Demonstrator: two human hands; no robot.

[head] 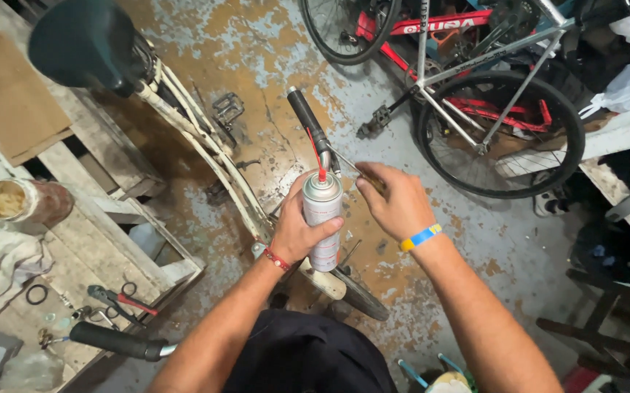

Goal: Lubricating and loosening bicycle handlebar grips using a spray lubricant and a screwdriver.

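Dark cloth on the person's lap [307, 356] fills the bottom edge, and both bare forearms reach up from it over the floor. Left hand [296, 231], with a red band at the wrist, is wrapped firmly round the middle of a spray can [322, 222], held upright above the cream bicycle frame [213, 153]; its grip is closed on the can body, with the red nozzle and thin red straw [313, 149] pointing up toward the black handlebar grip [306, 116]. Right hand [396, 202], wearing a blue and yellow wristband, is pinched shut on a thin metal rod [347, 164] whose tip lies just beside the end of the handlebar. That can looks light, rigid and smooth, probably slippery if oily, so the mid-body hold seems soundest; the straw is flimsy and should not be squeezed. On the wooden bench at left lie pliers with red handles [118, 300], a rubber ring [36, 294], a rag [2, 266] and an open tin [16, 202]. Farther off, a red and silver bicycle [500, 131] leans on the worn painted floor [271, 44]
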